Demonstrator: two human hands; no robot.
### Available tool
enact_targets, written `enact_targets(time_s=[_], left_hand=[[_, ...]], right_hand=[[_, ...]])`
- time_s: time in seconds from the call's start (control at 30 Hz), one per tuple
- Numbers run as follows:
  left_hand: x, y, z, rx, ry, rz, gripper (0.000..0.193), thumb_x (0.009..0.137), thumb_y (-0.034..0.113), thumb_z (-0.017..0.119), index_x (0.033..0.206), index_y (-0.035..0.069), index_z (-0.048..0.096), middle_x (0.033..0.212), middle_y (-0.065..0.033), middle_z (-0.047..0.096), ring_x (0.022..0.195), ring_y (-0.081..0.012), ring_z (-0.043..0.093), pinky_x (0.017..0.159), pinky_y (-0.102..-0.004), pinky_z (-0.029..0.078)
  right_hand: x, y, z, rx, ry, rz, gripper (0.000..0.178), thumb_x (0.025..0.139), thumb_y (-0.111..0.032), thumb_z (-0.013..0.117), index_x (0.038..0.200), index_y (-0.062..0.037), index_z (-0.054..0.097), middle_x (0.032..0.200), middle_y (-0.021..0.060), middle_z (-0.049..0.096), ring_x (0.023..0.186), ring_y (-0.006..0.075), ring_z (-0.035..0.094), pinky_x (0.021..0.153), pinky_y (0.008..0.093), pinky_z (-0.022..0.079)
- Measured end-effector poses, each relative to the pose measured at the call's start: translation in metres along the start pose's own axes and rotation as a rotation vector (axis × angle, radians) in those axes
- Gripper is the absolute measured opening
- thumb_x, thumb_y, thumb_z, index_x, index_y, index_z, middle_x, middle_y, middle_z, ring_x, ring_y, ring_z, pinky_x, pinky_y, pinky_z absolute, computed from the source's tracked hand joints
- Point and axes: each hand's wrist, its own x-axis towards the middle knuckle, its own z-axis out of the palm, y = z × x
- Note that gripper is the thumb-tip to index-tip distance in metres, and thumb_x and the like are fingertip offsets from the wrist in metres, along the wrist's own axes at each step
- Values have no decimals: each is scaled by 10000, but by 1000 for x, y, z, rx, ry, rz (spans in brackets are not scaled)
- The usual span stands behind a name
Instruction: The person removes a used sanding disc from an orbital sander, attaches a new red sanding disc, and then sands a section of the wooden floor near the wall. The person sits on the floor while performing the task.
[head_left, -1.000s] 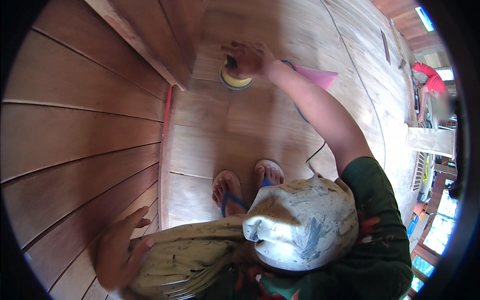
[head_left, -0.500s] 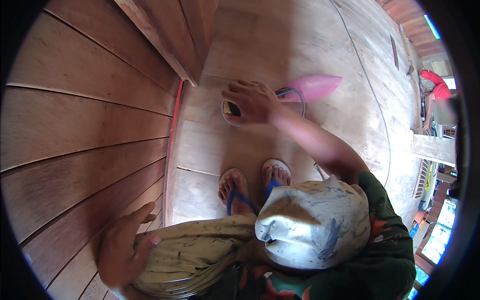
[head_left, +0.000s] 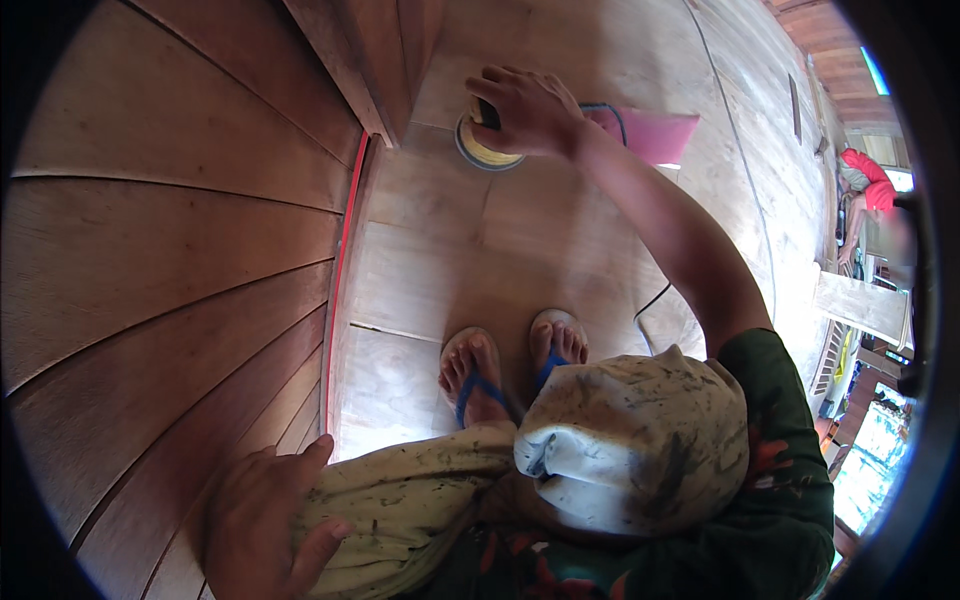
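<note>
My right hand (head_left: 535, 112) is wrapped over the top of a round sander (head_left: 485, 150), which sits flat on the wooden floor (head_left: 420, 270). Part of its yellowish, disc-shaped base shows below my fingers; the rest is hidden under the hand. A pink dust bag (head_left: 660, 135) sticks out to the right of the tool, with a dark hose or cord loop beside it. Low on the left, my left hand (head_left: 262, 520) is open and holds nothing. Its thumb and fingers are apart, next to my trouser knee (head_left: 400, 490) and the board wall.
A plank wall (head_left: 180, 250) rises on the left, with a red strip (head_left: 348, 215) along its foot. My feet (head_left: 470, 375) in flip-flops stand behind the sander. A dark cable (head_left: 735, 130) crosses the floor. Far right, another person in red (head_left: 872, 180) bends down.
My right hand and the sander have moved forward, away from my feet. The pink bag has shifted with them and looks flatter. My left hand has moved slightly right and down.
</note>
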Motion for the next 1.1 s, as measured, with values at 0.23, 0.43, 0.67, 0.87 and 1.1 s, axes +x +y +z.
enact_targets(time_s=[0.23,0.43,0.67,0.87,1.1], left_hand=[[5,7,-12,-7,12,57,643,998,155,788,1602,26,608,1383,-218,754,1253,-435,715,1097,-508,550],[7,11,-8,-21,57,92,699,869,144,847,1505,-52,633,1194,-219,792,1034,-414,744,996,-495,545],[-1,5,1,-30,88,118,686,888,140,853,1508,-48,628,1180,-227,784,1034,-414,742,1015,-502,539],[-2,-7,8,-17,92,144,692,894,161,869,1510,-43,630,1173,-237,773,1041,-424,733,1045,-524,522],[1,-3,6,-9,107,164,690,878,180,884,1485,-49,651,1099,-226,760,1003,-418,728,1029,-526,524]], right_hand=[[47,-20,5,19,5,-61,513,945,-475,780,1332,-146,705,1158,96,742,1147,345,756,930,549,633],[48,-17,1,32,48,-70,547,949,-464,779,1388,-147,699,1179,103,736,1180,354,743,943,549,624],[-4,12,-10,-14,-26,27,548,959,-505,763,1384,-167,690,1229,99,730,1235,347,723,989,542,613],[-46,23,-11,-32,-66,81,503,972,-498,774,1311,-140,675,1195,91,710,1174,362,730,923,542,602],[-17,5,-3,-18,0,7,485,974,-476,774,1310,-140,679,1162,88,713,1121,367,738,890,548,596]])
